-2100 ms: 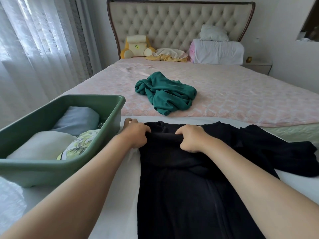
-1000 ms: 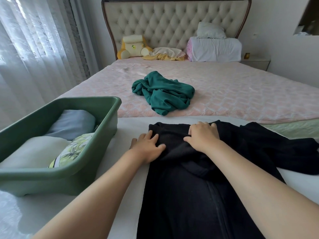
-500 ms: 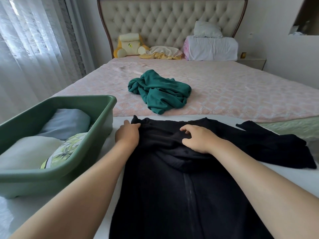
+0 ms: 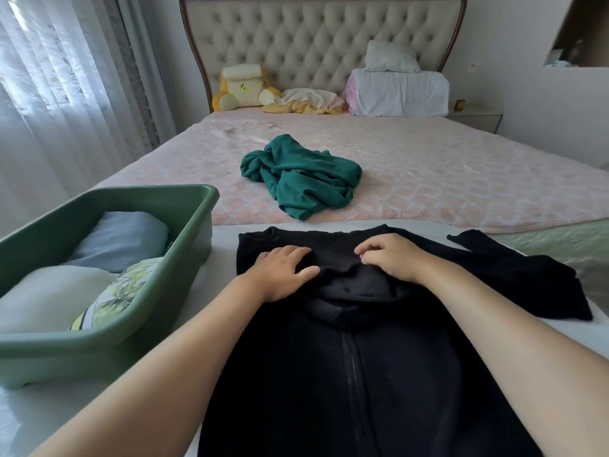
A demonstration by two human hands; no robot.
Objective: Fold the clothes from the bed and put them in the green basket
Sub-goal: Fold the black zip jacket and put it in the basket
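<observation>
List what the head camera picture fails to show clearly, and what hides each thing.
Head view:
Black zip jacket: hem cut off by the bottom edge.
Green basket: left end cut off by the left edge.
Right hand: curled fingers hide whether it pinches fabric.
Nightstand item: too small to identify.

Readable text: none.
Plush (image 4: 230, 89) sticker (image 4: 244, 86): small green mark on the front, too small to read.
</observation>
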